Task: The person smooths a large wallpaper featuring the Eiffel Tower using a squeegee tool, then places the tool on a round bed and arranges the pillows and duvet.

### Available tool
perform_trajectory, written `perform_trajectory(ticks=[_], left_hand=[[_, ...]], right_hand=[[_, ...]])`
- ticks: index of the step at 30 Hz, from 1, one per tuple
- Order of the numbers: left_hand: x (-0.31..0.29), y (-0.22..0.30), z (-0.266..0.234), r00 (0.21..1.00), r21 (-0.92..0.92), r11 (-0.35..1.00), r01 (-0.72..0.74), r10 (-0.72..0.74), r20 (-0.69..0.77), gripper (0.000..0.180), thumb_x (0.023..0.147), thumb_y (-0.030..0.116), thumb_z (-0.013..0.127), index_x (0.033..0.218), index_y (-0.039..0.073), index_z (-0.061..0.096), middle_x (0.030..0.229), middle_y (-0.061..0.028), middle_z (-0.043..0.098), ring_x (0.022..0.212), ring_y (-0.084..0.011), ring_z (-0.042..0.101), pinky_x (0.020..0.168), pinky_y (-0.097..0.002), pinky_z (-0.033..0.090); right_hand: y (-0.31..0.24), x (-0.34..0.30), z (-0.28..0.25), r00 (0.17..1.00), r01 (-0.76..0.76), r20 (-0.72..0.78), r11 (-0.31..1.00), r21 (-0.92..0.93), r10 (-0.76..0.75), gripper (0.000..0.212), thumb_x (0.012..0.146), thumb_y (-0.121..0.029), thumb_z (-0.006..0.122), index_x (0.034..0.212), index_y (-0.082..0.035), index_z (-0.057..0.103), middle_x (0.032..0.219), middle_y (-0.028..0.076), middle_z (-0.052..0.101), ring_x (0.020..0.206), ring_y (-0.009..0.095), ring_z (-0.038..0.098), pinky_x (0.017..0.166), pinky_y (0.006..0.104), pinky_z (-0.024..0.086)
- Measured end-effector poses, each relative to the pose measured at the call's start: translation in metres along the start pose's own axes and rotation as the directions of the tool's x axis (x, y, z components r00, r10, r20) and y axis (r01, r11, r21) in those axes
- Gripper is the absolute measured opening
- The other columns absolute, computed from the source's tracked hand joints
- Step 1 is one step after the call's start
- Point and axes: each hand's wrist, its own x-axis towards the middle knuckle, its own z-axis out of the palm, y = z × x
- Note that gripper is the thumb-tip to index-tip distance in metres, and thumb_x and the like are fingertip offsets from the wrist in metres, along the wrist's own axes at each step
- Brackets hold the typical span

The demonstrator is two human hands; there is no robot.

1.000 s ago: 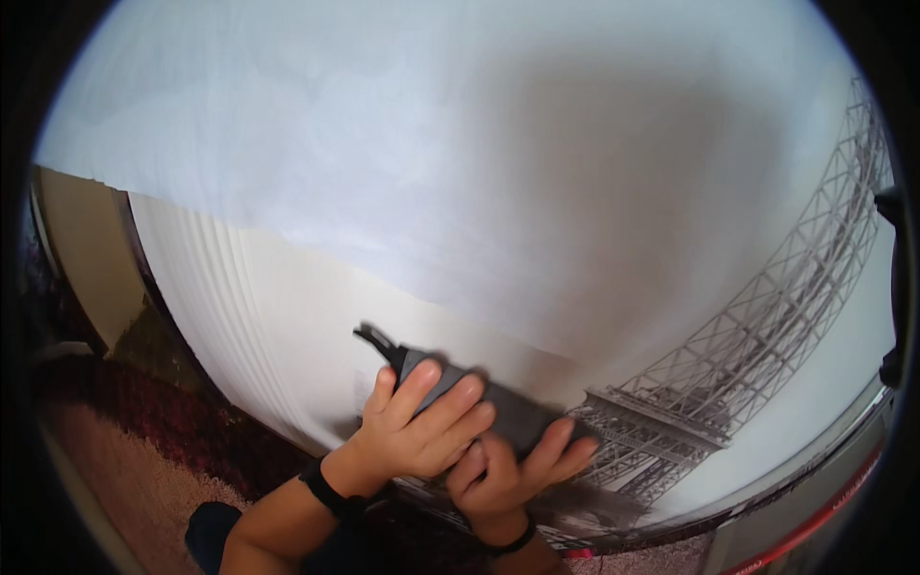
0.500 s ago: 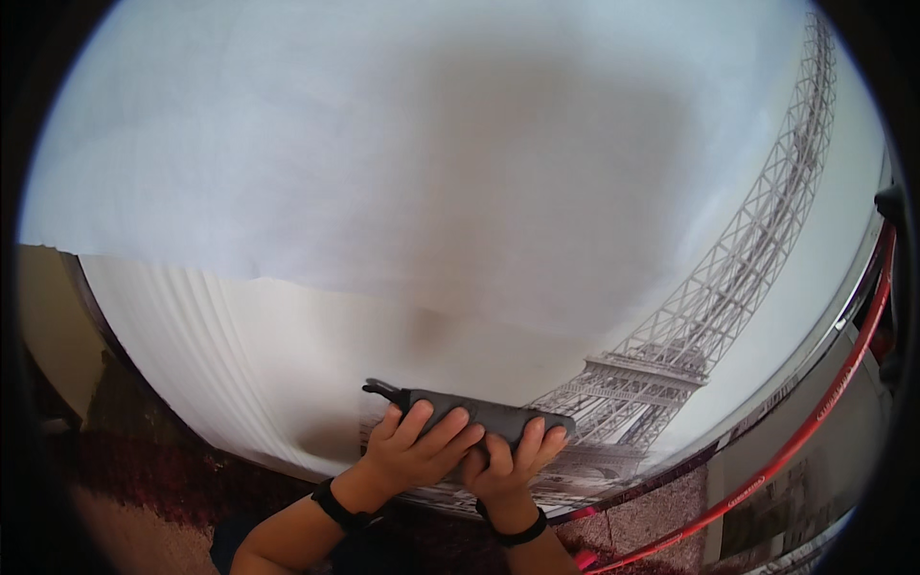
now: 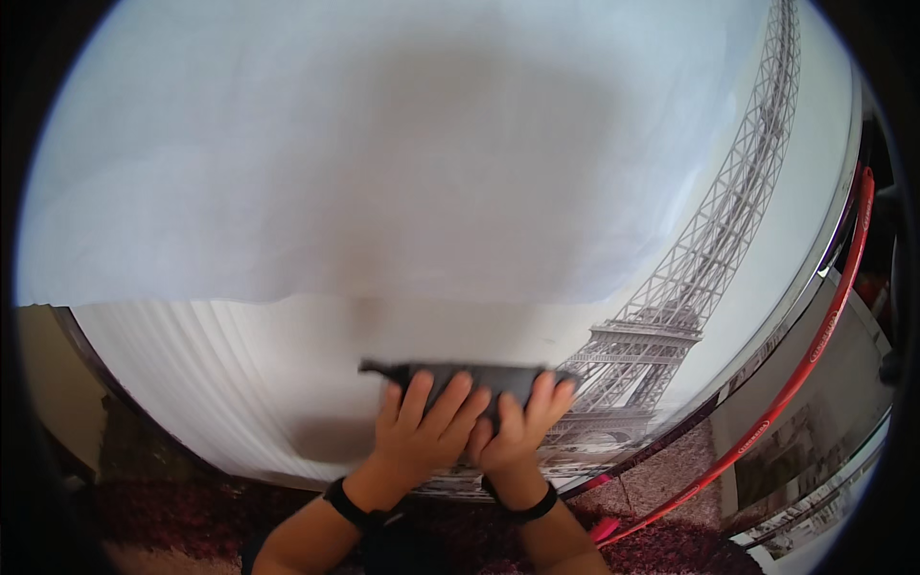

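Note:
A long dark grey bar-shaped tool (image 3: 484,378), with a thin black hooked tip at its left end, lies nearly level against a white panel (image 3: 240,345). My left hand (image 3: 426,436) has its fingers closed over the tool's left and middle part. Close beside it, my right hand (image 3: 517,431) grips the right part. The palms hide the tool's lower side, so I cannot tell its exact kind. Above it, a pale bluish-white sheet (image 3: 316,192) covers much of the panel, its lower edge wavy. A grey lattice tower (image 3: 690,278) is printed at the right.
A red hoop-like tube (image 3: 757,436) curves along the right side. Behind it leans a framed grey picture (image 3: 815,422). Dark red carpet (image 3: 192,498) shows below the panel's curved-looking lower edge. A black band (image 3: 359,508) circles my left wrist, another my right.
My view has shifted a little, and the sheet's edge and printed tower sit differently in it. Both hands stay on the tool, which now lies more level, its right end higher.

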Motion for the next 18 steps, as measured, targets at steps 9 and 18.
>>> perform_trajectory(ticks=[9, 18], left_hand=[[0.036, 0.001, -0.002, 0.999, 0.018, 1.000, 0.000, -0.001, 0.046, 0.039, 0.094, 0.034, 0.051, 0.128, 0.016, 0.060, 0.142, -0.0074, 0.050, 0.138, -0.0391, 0.034, 0.113, -0.0555, 0.019], [-0.028, -0.002, -0.009, 0.995, 0.037, 0.998, -0.041, 0.038, 0.090, 0.036, 0.096, 0.032, 0.048, 0.126, 0.017, 0.059, 0.146, -0.0070, 0.043, 0.140, -0.0372, 0.030, 0.113, -0.0560, 0.019]], right_hand=[[0.001, 0.043, -0.007, 0.997, -0.076, 0.008, 0.997, 0.028, 0.076, 0.035, 0.086, -0.018, 0.051, 0.119, -0.008, 0.059, 0.140, 0.030, 0.040, 0.131, 0.052, 0.030, 0.108, 0.0660, 0.011], [-0.015, -0.019, 0.005, 0.998, -0.051, 0.024, 0.999, 0.019, 0.050, 0.032, 0.086, -0.018, 0.053, 0.117, -0.012, 0.060, 0.135, 0.023, 0.047, 0.135, 0.047, 0.030, 0.110, 0.0634, 0.012]])
